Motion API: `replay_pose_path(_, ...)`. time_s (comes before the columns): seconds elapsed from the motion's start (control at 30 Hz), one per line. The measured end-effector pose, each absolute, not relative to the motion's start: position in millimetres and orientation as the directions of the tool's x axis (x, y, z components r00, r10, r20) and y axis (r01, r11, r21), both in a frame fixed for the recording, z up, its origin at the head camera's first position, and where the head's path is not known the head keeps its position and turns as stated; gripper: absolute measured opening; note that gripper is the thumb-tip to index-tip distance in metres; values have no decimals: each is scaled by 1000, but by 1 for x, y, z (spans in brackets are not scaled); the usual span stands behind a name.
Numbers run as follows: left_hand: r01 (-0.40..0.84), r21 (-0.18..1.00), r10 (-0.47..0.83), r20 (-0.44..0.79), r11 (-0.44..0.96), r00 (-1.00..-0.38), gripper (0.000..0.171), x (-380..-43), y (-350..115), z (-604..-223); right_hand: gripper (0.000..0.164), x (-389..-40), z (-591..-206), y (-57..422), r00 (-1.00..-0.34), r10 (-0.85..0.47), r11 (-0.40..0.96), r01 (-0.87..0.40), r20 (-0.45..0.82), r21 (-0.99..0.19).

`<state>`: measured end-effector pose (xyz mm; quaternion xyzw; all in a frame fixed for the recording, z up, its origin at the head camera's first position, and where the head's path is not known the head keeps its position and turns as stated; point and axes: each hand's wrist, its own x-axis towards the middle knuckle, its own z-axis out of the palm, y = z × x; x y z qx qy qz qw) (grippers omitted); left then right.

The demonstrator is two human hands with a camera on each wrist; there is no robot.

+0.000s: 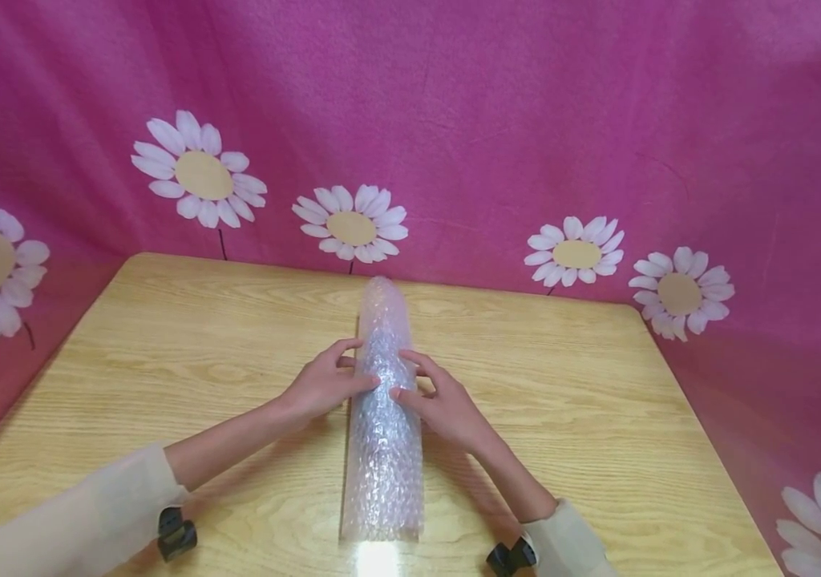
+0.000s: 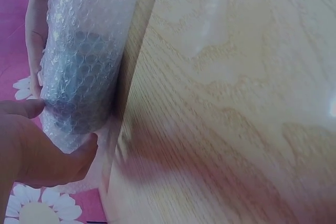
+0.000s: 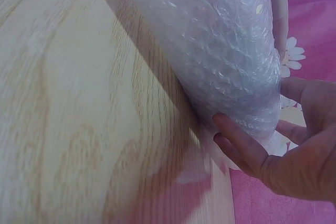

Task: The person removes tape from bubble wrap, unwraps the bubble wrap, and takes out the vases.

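A long roll of clear bubble wrap lies on the wooden table, pointing away from me. Through its layers a darker, blue-grey round-sided object shows in the left wrist view; its kind is hidden by the wrap. From the left, my left hand holds the roll around its middle, thumb on top and fingers down the side. Opposite it, my right hand holds the right side in much the same way, its thumb close to the left one. In the right wrist view, the fingers curve along the wrap.
The light wooden table spreads out on both sides of the roll. A pink cloth printed with white daisies hangs behind and beside it. Small black devices sit at both cuffs, one by the left sleeve.
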<state>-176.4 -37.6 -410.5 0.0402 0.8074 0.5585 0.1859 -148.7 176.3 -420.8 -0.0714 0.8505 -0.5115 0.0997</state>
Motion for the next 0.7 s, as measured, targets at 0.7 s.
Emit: replay_pose_path(0.7, 251, 876, 417, 64, 411, -907, 67, -167, -48, -419, 56, -147, -418, 176, -969, -218, 474, -3, -114, -880)
